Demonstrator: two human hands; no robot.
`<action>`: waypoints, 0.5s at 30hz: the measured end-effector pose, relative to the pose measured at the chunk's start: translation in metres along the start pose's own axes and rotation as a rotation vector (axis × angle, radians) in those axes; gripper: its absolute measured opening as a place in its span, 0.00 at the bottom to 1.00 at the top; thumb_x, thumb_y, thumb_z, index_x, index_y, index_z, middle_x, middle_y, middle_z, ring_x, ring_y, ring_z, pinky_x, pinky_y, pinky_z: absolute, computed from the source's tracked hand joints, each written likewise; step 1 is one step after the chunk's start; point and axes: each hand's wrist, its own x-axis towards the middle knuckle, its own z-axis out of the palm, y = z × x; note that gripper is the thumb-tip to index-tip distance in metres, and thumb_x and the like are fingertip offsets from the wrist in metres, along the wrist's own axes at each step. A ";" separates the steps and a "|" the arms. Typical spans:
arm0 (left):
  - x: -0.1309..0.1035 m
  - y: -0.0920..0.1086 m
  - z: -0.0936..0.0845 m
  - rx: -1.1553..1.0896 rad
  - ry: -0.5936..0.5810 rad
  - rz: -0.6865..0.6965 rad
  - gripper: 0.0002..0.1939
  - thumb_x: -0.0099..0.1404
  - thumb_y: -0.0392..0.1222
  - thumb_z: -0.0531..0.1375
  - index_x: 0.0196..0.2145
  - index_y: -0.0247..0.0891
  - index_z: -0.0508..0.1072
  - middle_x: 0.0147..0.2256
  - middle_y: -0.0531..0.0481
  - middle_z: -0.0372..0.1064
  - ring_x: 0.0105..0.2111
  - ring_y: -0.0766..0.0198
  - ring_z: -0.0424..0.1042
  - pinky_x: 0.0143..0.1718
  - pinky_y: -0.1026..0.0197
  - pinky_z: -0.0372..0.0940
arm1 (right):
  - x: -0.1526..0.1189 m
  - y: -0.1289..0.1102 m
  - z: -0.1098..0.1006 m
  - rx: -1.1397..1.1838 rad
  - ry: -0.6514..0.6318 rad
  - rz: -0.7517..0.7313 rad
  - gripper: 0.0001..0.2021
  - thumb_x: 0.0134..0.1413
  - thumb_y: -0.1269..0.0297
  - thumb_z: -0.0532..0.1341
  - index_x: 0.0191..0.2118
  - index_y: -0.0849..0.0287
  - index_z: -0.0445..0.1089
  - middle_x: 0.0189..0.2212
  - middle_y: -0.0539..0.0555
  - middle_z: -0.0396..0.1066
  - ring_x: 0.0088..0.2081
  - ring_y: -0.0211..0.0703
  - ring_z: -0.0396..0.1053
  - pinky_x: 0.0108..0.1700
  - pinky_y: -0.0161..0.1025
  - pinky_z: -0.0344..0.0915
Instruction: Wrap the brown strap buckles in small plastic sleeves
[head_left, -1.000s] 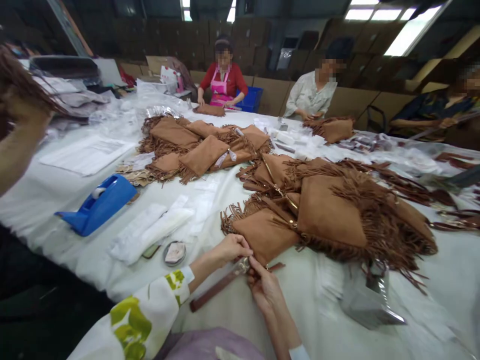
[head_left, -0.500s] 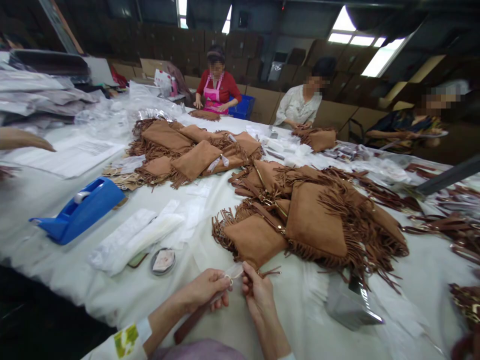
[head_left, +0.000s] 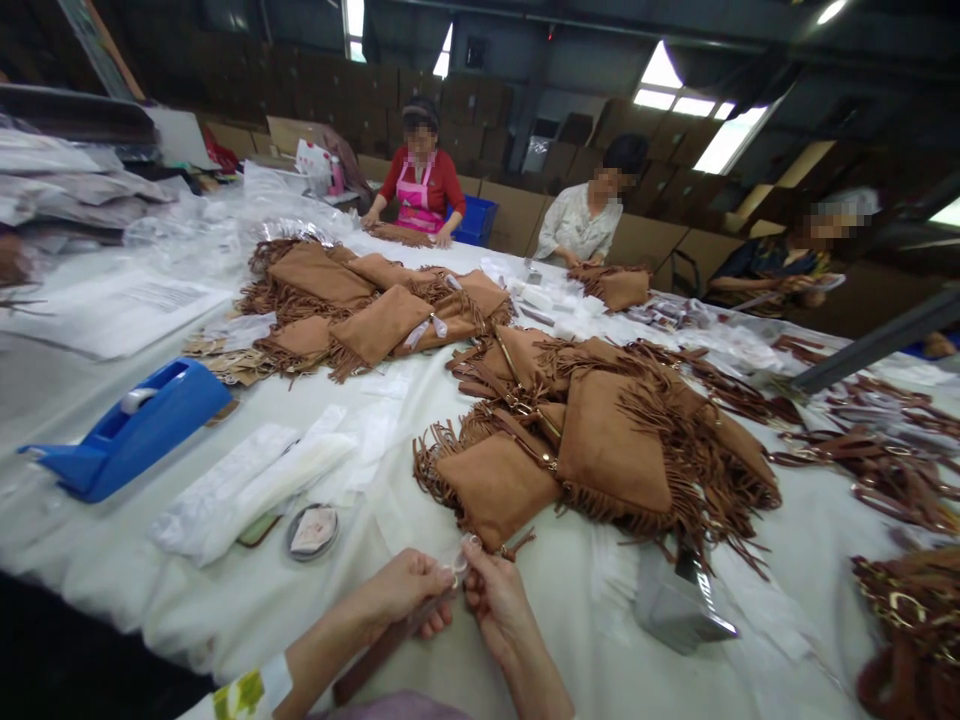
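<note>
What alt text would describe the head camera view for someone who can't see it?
A person's left hand and right hand pinch a small shiny piece by a brown strap, over a white-covered table. Brown fringed bags lie heaped beyond; other people work opposite.

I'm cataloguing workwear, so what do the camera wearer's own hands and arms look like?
The left hand and right hand are ungloved. The left sleeve is white with a yellow-green print, ending in a pale, plain cuff. No right sleeve shows.
</note>
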 end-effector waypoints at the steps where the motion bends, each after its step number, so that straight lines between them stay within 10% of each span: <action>1: 0.002 -0.001 0.000 -0.016 0.038 0.002 0.28 0.51 0.65 0.58 0.25 0.32 0.70 0.19 0.48 0.70 0.16 0.67 0.66 0.18 0.66 0.58 | 0.004 -0.001 0.001 -0.018 0.020 -0.015 0.21 0.29 0.54 0.74 0.18 0.64 0.65 0.10 0.44 0.59 0.13 0.26 0.53 0.14 0.26 0.44; 15: 0.016 0.010 0.006 -0.102 0.185 0.211 0.14 0.47 0.49 0.64 0.21 0.35 0.68 0.17 0.52 0.68 0.17 0.69 0.62 0.23 0.65 0.55 | -0.006 -0.005 -0.010 0.041 0.006 -0.089 0.19 0.29 0.58 0.75 0.26 0.65 0.71 0.17 0.46 0.63 0.19 0.29 0.56 0.18 0.27 0.51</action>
